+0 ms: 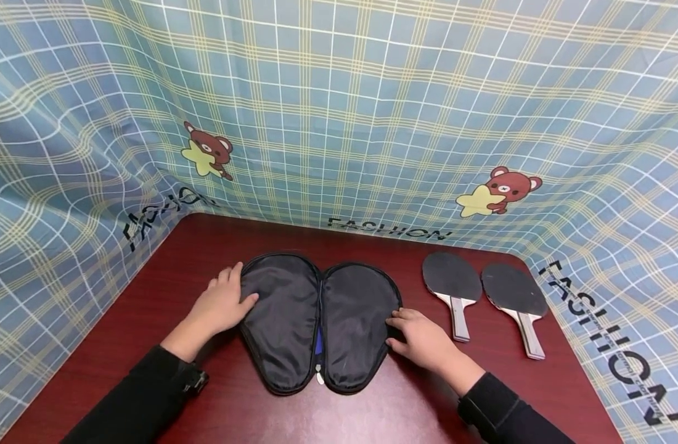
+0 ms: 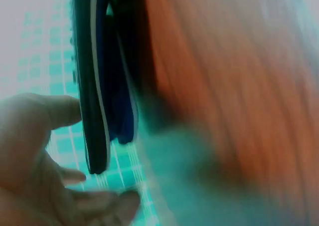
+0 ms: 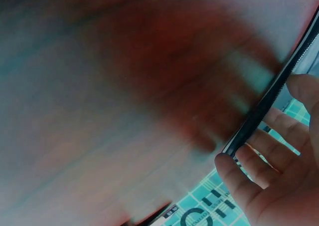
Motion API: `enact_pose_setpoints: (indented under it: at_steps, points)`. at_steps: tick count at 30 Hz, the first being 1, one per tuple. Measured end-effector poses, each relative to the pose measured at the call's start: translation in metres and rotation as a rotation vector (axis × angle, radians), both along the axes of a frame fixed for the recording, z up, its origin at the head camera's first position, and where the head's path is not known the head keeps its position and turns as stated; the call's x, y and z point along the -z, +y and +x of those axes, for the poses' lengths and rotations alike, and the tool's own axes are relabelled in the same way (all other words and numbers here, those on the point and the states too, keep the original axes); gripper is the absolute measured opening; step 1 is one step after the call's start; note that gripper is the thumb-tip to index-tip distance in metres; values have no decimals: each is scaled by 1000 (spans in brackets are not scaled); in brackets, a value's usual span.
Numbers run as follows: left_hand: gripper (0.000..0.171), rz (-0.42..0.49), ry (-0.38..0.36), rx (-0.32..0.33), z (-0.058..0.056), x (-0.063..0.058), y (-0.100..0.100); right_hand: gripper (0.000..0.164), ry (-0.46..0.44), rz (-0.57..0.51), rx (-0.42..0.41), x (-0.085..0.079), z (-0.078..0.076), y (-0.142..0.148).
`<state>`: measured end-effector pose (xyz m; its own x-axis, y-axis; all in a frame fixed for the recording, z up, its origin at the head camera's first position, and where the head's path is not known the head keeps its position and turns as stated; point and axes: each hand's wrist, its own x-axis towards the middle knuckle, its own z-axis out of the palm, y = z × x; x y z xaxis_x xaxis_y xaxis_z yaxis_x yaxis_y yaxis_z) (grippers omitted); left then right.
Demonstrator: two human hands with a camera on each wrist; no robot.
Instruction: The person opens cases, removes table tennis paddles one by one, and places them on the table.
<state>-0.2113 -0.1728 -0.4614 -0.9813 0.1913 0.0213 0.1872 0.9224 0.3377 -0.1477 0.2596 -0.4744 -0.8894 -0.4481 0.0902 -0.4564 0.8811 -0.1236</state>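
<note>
A black paddle case (image 1: 280, 317) lies spread open on the table, its two rounded halves side by side. Some blue shows between the halves, with a zipper pull (image 1: 319, 375) at the near end. At the left half's outer edge is my left hand (image 1: 219, 305), thumb over the lining and fingers extended along the rim. In the left wrist view that thumb touches the case's upper face (image 2: 94, 116). My right hand (image 1: 422, 339) rests its fingertips on the right half's outer edge. The right wrist view shows these fingers loosely spread against the zippered rim (image 3: 264, 104).
Two black table tennis paddles (image 1: 452, 277) (image 1: 514, 290) lie to the right of the case, handles toward me. The dark red table (image 1: 206, 246) is bordered by a checkered cloth (image 1: 339, 123) at the back and sides.
</note>
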Motion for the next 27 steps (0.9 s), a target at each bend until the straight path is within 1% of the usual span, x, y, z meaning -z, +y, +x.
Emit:
enact_pose_setpoints:
  at_steps: [3, 5, 7, 10, 14, 17, 19, 21, 23, 24, 25, 27]
  points:
    - [82, 119, -62, -2, -4, -5, -7, 40, -6, -2, -3, -1, 0, -1]
    - [77, 204, -67, -2, -5, -10, -9, 40, -7, -2, -9, -2, 0, -1]
    - [72, 276, -46, -11, -5, -17, -8, 40, -7, -1, -14, -3, 0, -1]
    - [64, 359, -16, -3, -4, -33, -2, 40, -9, 8, -13, -4, -1, -1]
    - [58, 437, 17, 35, -5, -53, 13, 38, -2, 10, -12, -5, 0, 0]
    - [54, 505, 58, 72, -7, -60, 26, 38, 7, 1, -10, -4, 0, 2]
    - [51, 532, 106, 110, -7, -62, 34, 38, 9, -3, -9, -3, 0, 2]
    - [47, 535, 169, 168, -8, -62, 41, 38, 9, -7, -12, -2, 1, 3]
    - [47, 507, 236, 242, -9, -61, 49, 38, 12, -10, -18, -2, 1, 3]
    - [48, 486, 257, 276, -10, -60, 52, 37, 16, -11, -23, -2, 1, 2]
    - [50, 473, 269, 310, -11, -60, 56, 37, 18, -11, -24, -3, 2, 2]
    - [53, 451, 266, 358, -14, -60, 63, 36, 21, -11, -25, -4, 4, 1]
